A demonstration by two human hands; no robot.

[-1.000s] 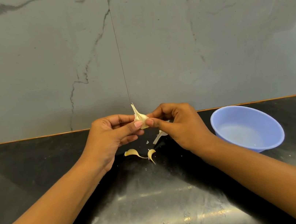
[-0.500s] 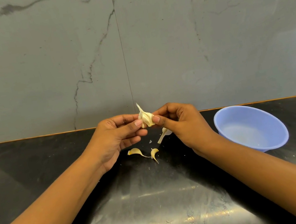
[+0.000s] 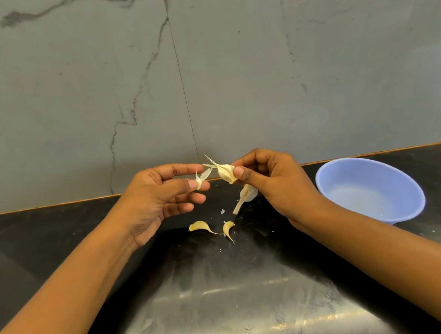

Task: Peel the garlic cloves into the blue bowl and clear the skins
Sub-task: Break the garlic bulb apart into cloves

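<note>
Clove (image 3: 226, 173): pinched in my right hand (image 3: 270, 185), thumb against forefinger; second piece (image 3: 246, 195) tucked under same hand's lower fingers. Skin strip (image 3: 201, 177): nipped by my left hand (image 3: 161, 201), just beside clove. Risks, as I judged: papery strip tearing short; tucked piece slipping onto counter (image 3: 54, 249). Two curved pale bits (image 3: 199, 225) lay on counter, clove or skin unclear. Blue bowl (image 3: 387, 179): near my right wrist, looked empty.

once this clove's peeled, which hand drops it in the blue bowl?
Right, probably. The right hand pinches the pale garlic clove, and the light blue plastic bowl sits on that same side. The left hand pinches only a torn strip of papery skin, farther from the bowl.
</note>
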